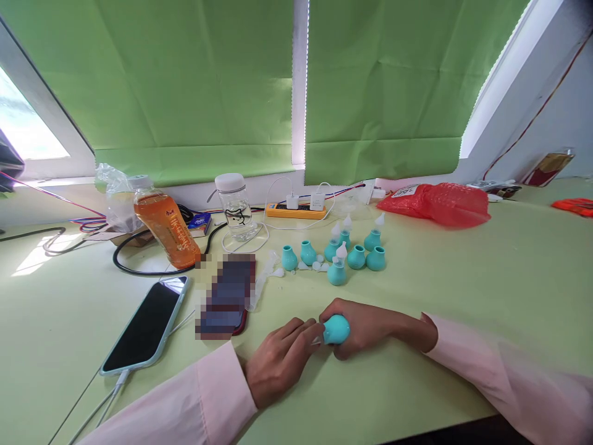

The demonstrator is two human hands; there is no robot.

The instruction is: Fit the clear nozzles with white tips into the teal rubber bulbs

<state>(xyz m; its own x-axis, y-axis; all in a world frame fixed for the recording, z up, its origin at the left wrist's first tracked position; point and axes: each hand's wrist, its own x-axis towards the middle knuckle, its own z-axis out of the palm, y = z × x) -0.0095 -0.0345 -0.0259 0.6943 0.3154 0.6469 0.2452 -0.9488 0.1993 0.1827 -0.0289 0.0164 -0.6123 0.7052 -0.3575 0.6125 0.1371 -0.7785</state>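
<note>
My right hand (370, 326) is wrapped round a turquoise rubber squeeze bulb (338, 329), which lies on its side with its neck toward the left. At that neck, the fingers of my left hand (282, 360) pinch a small whitish nozzle piece (317, 340), mostly hidden by the fingers. Farther back stand several bulbs like it. Some are open-necked, such as one bulb (375, 259) on the right; others carry pale pointed nozzles, such as the nearest bulb (336, 274). Small clear and white parts (317, 266) lie among them.
A light phone (146, 327) with a cable and a dark phone (227, 293) lie at left. Behind them stand an orange drink bottle (167, 228) and a clear jar (235, 210). An orange power strip (296, 212) and a red plastic bag (435, 203) are along the back.
</note>
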